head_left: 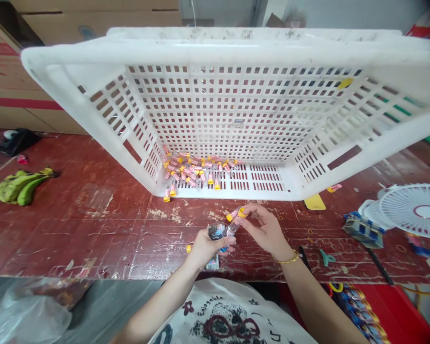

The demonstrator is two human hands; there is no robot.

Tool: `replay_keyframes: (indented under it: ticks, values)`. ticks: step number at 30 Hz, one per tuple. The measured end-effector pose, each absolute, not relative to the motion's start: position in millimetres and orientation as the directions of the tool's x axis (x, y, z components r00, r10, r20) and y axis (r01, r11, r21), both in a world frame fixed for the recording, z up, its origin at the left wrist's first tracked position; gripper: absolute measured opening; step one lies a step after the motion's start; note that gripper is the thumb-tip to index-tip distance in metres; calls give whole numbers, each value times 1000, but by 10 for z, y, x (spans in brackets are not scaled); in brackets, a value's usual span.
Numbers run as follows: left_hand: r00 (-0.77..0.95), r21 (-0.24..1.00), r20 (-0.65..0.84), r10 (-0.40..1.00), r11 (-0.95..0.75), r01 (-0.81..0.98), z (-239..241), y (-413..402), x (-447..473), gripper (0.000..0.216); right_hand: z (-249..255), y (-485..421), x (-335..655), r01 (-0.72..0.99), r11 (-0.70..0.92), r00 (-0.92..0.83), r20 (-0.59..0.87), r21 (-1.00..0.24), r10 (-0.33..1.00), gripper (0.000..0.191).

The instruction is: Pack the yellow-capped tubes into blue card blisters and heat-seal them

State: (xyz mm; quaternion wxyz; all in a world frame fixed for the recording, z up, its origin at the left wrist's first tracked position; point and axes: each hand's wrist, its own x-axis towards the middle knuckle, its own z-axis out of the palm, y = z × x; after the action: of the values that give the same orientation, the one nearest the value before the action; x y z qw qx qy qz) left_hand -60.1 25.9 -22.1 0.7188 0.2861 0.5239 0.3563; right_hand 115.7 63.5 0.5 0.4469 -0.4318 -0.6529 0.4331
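Observation:
My left hand (205,248) is closed around a small clear plastic packet (218,233) with a printed label, just above the near edge of the red table. My right hand (263,228) pinches small pink tubes with yellow caps (235,213) at the packet's mouth. A big white plastic crate (218,50) lies tilted on its side in front of me. Several of the same pink and yellow tubes (193,169) are heaped in its lower left corner, and a couple have spilled out at its rim.
A bunch of bananas (19,185) lies at the far left on the worn red table (93,224). A white fan (412,209), a yellow flat piece (314,202), small tools and rubber bands sit at the right. Cardboard boxes stand behind.

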Motion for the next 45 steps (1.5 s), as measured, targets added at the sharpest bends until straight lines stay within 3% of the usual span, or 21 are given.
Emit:
replay_keyframes:
  ticks: [3,7,13,17,22,27,32,36,40,45]
  values:
    - [209,781,-546,811,583,-223,-185,257,-570,41,-28,652,1159,136,172,-274,130,-976,953,15]
    - [217,766,-556,803,596,-242,-151,273,-545,40,-121,692,1185,11,35,-197,32,-999,980,20]
    - [196,772,-527,827,562,-299,-201,307,-545,37,-130,684,1230,-105,49,-21,51,-993,998,20]
    - [123,780,-533,837,542,-313,-252,322,-499,38,-65,610,1160,-45,-138,-208,-126,-989,970,21]
    - [97,750,-561,822,554,-361,-265,324,-412,42,-145,573,1021,73,-155,-279,-169,-985,945,21]
    - [97,731,-583,807,573,-370,-220,304,-412,43,-207,642,996,133,-65,-229,-94,-989,969,15]
    - [277,758,-551,787,611,-229,-128,258,-559,36,-164,673,1075,166,-61,-191,-93,-984,977,14]
    - [299,803,-524,797,580,-139,-134,231,-635,37,-145,695,1128,71,-96,-38,-99,-993,994,23]
    - [263,810,-519,813,566,-152,-169,228,-610,37,-78,727,1109,-20,87,106,85,-996,991,24]
    - [246,801,-530,811,575,-170,-172,246,-576,43,51,718,1053,77,322,23,325,-943,945,18]
